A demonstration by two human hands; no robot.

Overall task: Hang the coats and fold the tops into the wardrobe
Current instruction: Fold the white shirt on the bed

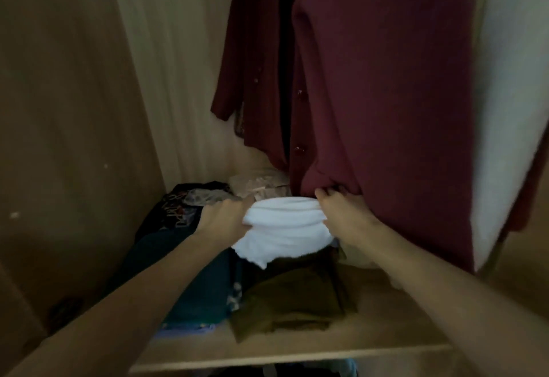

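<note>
Now, what we see, line by line:
Left hand [223,218]: we grip the left end of the folded white top [283,228], fingers curled round it.
Right hand [344,213]: we clasp the right end of that top, fingertips against the hem of the maroon coat [383,103].
White top: inside the wardrobe, above the olive garment [294,299] on the shelf [291,354].
Coats: 2 maroon pieces hang above.
Beside: a teal folded pile [190,281] at left.

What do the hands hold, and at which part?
Both hands, left and right, grip the folded white top at its two opposite side edges.
</note>
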